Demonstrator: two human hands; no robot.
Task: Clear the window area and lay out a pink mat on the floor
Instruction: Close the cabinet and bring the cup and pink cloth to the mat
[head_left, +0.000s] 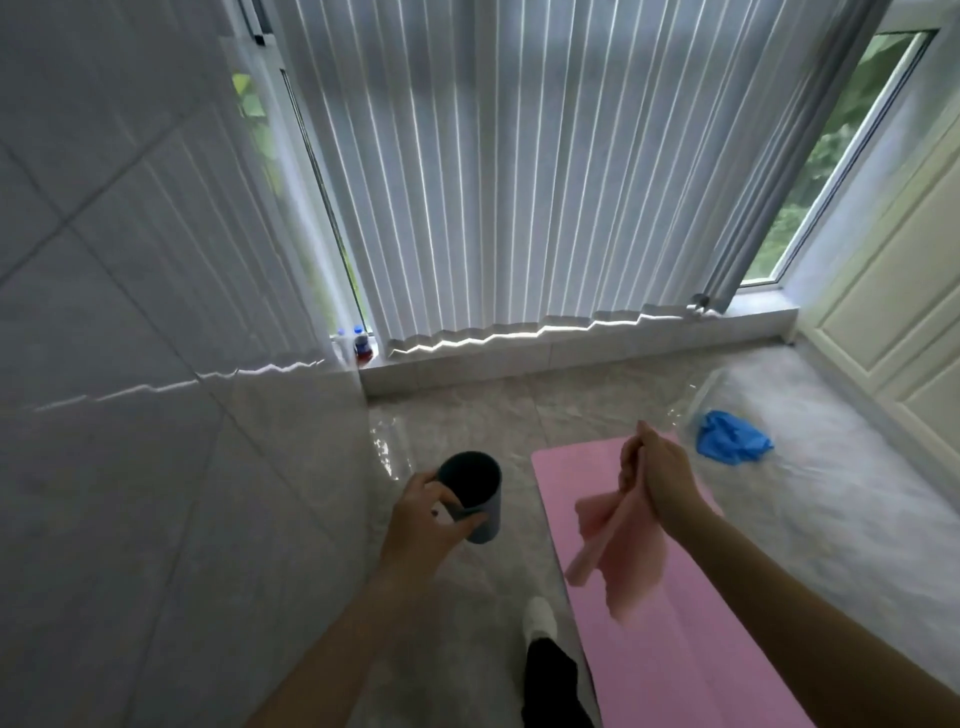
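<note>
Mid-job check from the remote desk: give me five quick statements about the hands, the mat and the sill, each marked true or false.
1. The left hand holds a dark cup. True.
2. The right hand is empty. False: it grips a pink cloth that hangs below it.
3. The pink mat is still rolled up. False: it lies flat on the floor.
4. Bottles stand at the left end of the window sill. True.
5. The blue crumpled item lies on the mat. False: it lies on the floor, right of the mat's far corner.
</note>
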